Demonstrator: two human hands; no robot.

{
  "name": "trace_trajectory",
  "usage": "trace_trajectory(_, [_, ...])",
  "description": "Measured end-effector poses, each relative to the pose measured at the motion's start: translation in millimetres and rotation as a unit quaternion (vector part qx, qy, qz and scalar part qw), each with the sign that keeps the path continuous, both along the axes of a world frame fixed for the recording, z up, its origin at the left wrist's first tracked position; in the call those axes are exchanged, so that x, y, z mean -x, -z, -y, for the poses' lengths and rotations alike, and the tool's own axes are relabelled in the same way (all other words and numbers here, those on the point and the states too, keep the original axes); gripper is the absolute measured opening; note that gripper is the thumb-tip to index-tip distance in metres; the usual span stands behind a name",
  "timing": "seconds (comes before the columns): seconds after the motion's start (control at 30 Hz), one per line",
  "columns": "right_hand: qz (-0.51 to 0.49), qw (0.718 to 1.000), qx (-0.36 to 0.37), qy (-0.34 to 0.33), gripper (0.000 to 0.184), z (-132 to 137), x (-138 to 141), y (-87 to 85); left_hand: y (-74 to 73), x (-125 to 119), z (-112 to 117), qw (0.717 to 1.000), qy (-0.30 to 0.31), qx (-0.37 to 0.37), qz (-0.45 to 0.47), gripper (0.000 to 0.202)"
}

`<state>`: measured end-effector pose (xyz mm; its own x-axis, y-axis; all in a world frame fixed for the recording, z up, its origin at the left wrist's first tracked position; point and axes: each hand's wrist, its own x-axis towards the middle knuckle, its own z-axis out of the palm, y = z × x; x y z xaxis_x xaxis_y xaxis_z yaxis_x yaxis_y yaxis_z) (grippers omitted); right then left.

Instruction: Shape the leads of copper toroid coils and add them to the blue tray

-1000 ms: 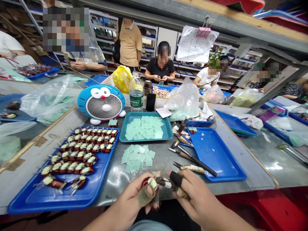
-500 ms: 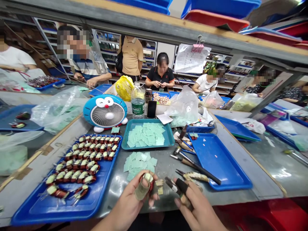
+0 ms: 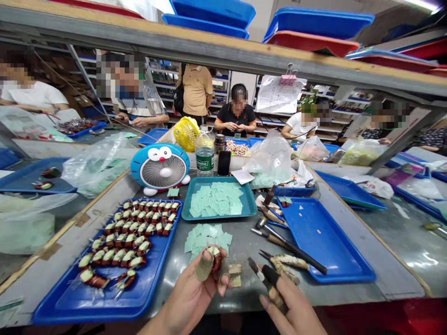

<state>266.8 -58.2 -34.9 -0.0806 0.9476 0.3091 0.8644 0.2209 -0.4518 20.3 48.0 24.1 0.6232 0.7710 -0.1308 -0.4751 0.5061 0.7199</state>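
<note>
On my feed, a long overhead shelf [image 3: 223,52] with a wooden edge slants across the top of the frame, and a lamp [image 3: 424,5] glows at upper right. Beyond, I see metal racks [image 3: 162,86] and a pale wall [image 3: 246,78] at upper centre. Low partitions [image 3: 384,265] flank the grey workbench [image 3: 240,244] below.

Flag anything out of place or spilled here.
A heap of green squares lies on the bench in front of the teal tray holding similar ones, possibly spilled, possibly placed there. The two nearest coils in their blue tray sit askew to the rows.
</note>
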Motion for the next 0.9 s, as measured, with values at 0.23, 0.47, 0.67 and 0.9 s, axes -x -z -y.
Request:
trace_trajectory(0.23, [0.026, 0.999, -0.034, -0.016, 0.034, -8.5, -4.4, -34.6, 3.7, 11.6, 0.9, 0.958, 0.070, -0.219, -0.172, 0.053])
trace_trajectory(0.47, [0.043, 0.995, -0.004, -0.085, 0.036, -24.4, -1.3, -63.3, -12.6, 10.4, 3.9, 0.912, 0.106, -0.332, -0.215, 0.049])
trace_trajectory(0.67, [0.111, 0.987, -0.004, -0.113, 0.049, -31.4, -3.4, -67.6, -18.8, 9.4, 5.2, 0.892, 0.092, -0.372, -0.241, 0.056])
trace_trajectory(0.9, [0.207, 0.962, -0.096, -0.148, 0.021, -41.4, -14.4, -108.3, -20.1, 11.2, 2.1, 0.860, 0.103, -0.421, -0.270, 0.039])
